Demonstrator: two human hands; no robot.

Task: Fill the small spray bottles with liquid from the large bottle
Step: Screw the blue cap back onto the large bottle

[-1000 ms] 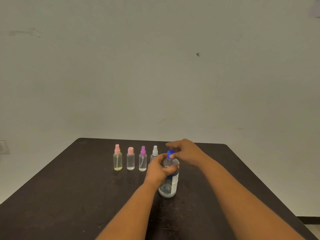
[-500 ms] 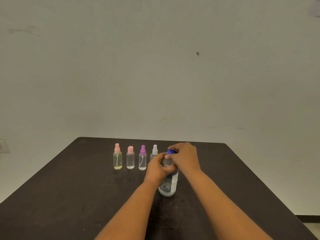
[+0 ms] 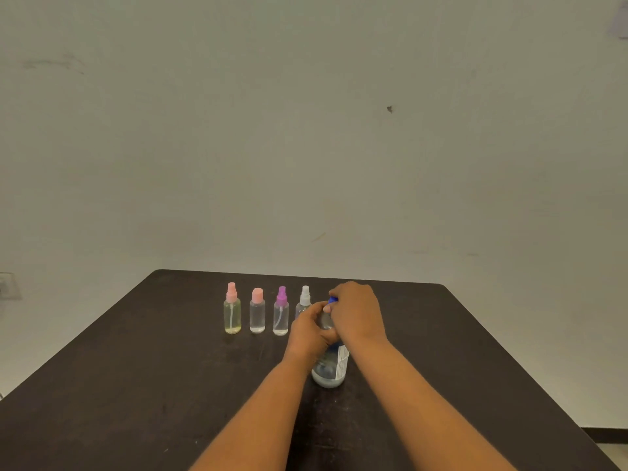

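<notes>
Gripping 1 large bottle, left hand; right hand grasping cap; 4 spray bottles.

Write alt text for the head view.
A person's left hand grips a large clear bottle standing on a dark table, while the right hand grips its blue cap. Behind it to the left, four capped spray bottles stand in a row, with a plain wall beyond.
</notes>
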